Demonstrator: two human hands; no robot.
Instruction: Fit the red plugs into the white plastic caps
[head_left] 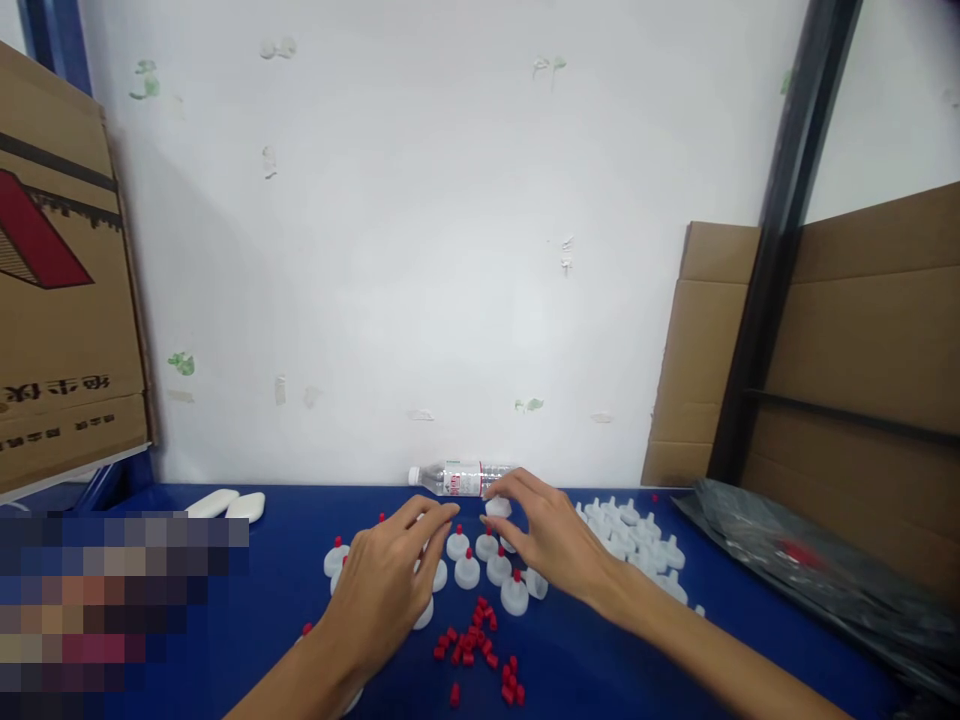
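My right hand (551, 530) has its thumb and fingers closed around a white spout cap (498, 507) above the blue table. Opposite it, my left hand (394, 560) is pinched at thumb and forefinger; whatever lies between those fingertips is too small to make out. Below and between the hands stand several white spout caps with red tips (466, 570), some partly covered by my left hand. Loose small red caps (471, 640) lie scattered nearer to me. A white spout cap without a red tip (535, 583) lies tilted beside the standing ones.
Several white spout caps without red tips (630, 535) are heaped right of my right forearm. A clear plastic bottle (461, 478) lies against the wall. Two white oval objects (246, 507) rest at back left. A grey plastic bag (810, 570) and cardboard (862, 360) border the right side.
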